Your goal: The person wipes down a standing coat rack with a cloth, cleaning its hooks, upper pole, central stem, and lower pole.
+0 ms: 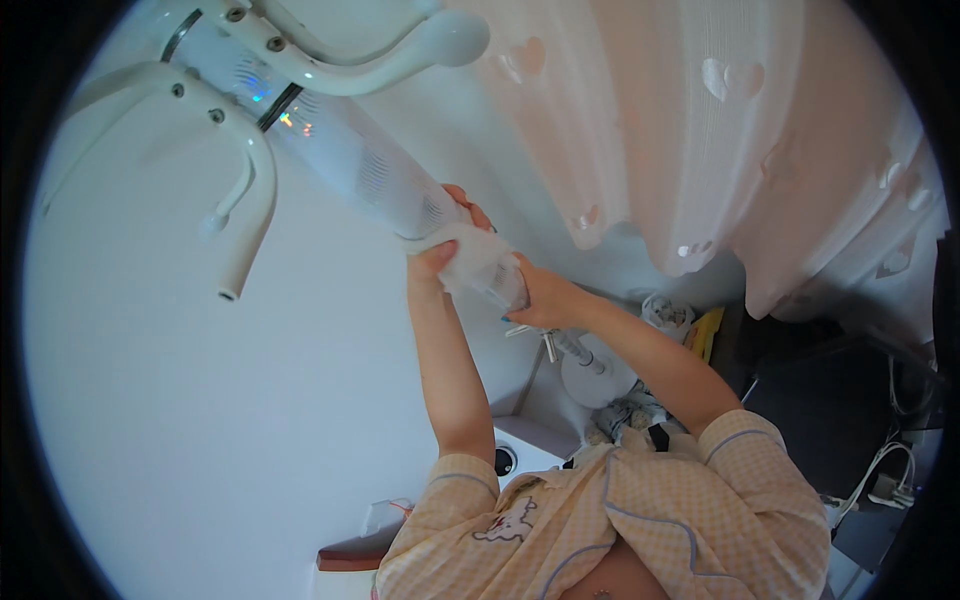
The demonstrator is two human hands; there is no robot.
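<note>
A white coat stand [345, 165] rises from the lower middle to the upper left, with curved hooks and a pale pole bearing fine striped patterns. My left hand [433, 262] is wrapped round the pole, pressing a bunched white cloth [458, 250] against it; thumb and fingertips show on opposite sides. Just below, my right hand [540, 292] is closed around the lower pole, some fingers hidden behind it. Beneath the hands, small metal pegs [550, 345] stick out from the stand, and its round white base [598, 372] stands on the floor.
A sheer pink curtain [690, 130] with heart shapes hangs at the upper right. A plain pale wall [200, 430] fills the left. Near the base are a white bin [668, 312] and a yellow packet [705, 335]. White cables [885, 460] lie at the right.
</note>
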